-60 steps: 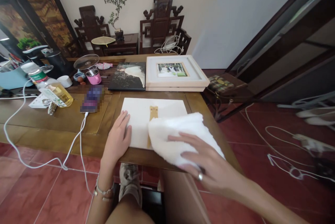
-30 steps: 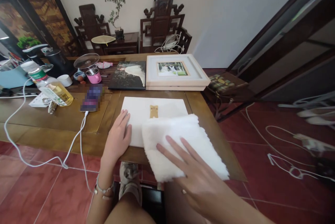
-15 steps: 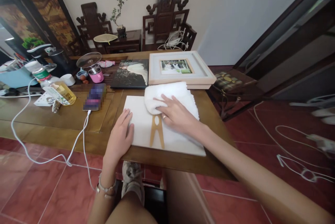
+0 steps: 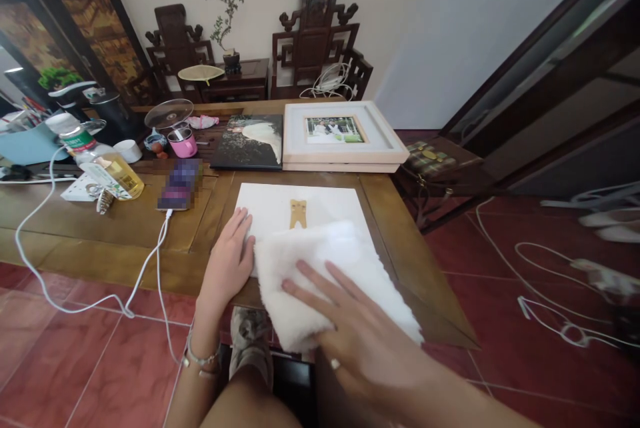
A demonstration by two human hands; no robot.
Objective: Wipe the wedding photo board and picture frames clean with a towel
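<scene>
A white rectangular board point(image 4: 265, 208) lies flat near the table's front edge. On it sits a tan, forked piece point(image 4: 299, 212), its lower part hidden under a folded white towel point(image 4: 285, 288). My right hand point(image 4: 350, 315) rests on the towel with fingers spread over the top and the thumb side out of sight; towel and hand cover the board's front portion and reach past the table edge. Along the board's left edge lies my left hand point(image 4: 230, 255), its fingers stretched out and touching the board.
Behind the board are a light wooden picture frame point(image 4: 345, 165) and a dark photo panel point(image 4: 245, 141). To the left, a phone point(image 4: 180, 185) with a white charging cable point(image 4: 159, 255), a bottle point(image 4: 113, 171) and a pink cup point(image 4: 183, 143) stand on the wooden table point(image 4: 395, 235).
My right hand has drawn the towel from the board's far side toward me, baring the tan piece's top and covering its legs. My left hand stays in place.
</scene>
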